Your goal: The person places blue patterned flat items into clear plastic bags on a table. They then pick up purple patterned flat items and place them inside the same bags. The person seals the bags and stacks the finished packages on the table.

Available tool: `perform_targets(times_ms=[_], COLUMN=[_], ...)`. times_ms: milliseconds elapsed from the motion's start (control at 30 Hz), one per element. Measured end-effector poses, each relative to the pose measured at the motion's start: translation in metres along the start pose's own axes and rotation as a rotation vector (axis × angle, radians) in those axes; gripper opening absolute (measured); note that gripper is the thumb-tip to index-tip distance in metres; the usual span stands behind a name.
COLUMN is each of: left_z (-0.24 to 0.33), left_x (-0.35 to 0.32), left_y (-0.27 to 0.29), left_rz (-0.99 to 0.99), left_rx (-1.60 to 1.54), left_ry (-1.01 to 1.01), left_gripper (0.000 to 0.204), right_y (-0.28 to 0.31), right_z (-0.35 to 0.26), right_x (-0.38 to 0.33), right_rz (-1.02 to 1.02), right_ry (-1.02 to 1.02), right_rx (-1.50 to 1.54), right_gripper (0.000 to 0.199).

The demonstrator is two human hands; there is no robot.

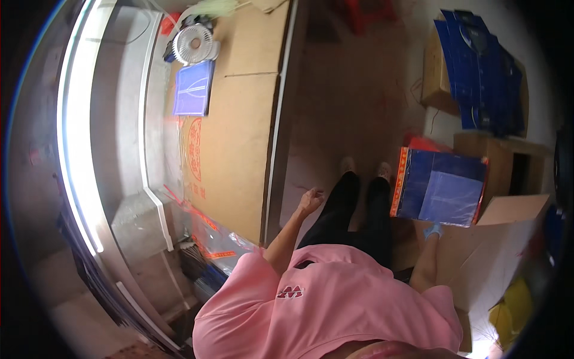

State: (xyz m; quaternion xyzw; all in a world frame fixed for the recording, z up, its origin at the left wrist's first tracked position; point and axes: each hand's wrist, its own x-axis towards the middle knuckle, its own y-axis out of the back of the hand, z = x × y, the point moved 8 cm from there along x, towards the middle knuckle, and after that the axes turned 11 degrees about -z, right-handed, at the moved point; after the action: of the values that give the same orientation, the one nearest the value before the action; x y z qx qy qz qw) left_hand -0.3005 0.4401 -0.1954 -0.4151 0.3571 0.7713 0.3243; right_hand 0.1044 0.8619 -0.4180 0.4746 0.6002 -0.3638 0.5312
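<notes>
My left hand (310, 201) hangs beside my left thigh, near the long edge of a cardboard-covered table (239, 155). Its fingers are loosely curled, and nothing shows in them. On the other side, my right hand (433, 230), in a light blue glove, grips the near edge of a flat blue package (439, 185). Clear film wraps this package, and red-orange printed strips run along its two sides. A lighter blue panel shows on its upper face. Part of the right hand's grip is hidden at the package's edge.
An open cardboard box (499, 167) with a raised flap (515, 209) stands beside the package. Beyond it, dark blue flat pieces (481, 72) lie over another carton (439, 84). The table bears a white fan (194, 44) and a blue flat packet (194, 88). A red stool (365, 13) stands far ahead.
</notes>
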Motion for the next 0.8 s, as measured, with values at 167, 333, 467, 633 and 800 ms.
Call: perform_targets(times_ms=[167,333,467,633,800], left_z=[0.078,0.058,0.012,-0.108,-0.235], left_x=[-0.067,-0.13,-0.184,-0.193,-0.162], left_y=[0.019,0.083,0.148,0.201,0.269], left_rz=[0.103,0.547,1.027,1.239,1.035], left_rx=[-0.056,0.122,0.159,-0.154,-1.35], left_ry=[-0.3,-0.458,-0.357,-0.143,-0.283], left_gripper=[0.036,0.033,0.04,0.04,0.019], right_y=[-0.008,-0.126,-0.286,-0.443,-0.585], right_z=[-0.05,-0.098,-0.085,-0.057,0.027], right_x=[-0.017,-0.022,-0.187,-0.267,-0.374], right_rz=[0.1,-0.27,-0.473,-0.825,-1.06], right_ry=[0.081,0.411,0.465,0.65,0.776], right_rx=[-0.575,-0.903,-0.67,-0.794,-0.985], right_gripper=[0.039,0.033,0.03,0.007,0.016])
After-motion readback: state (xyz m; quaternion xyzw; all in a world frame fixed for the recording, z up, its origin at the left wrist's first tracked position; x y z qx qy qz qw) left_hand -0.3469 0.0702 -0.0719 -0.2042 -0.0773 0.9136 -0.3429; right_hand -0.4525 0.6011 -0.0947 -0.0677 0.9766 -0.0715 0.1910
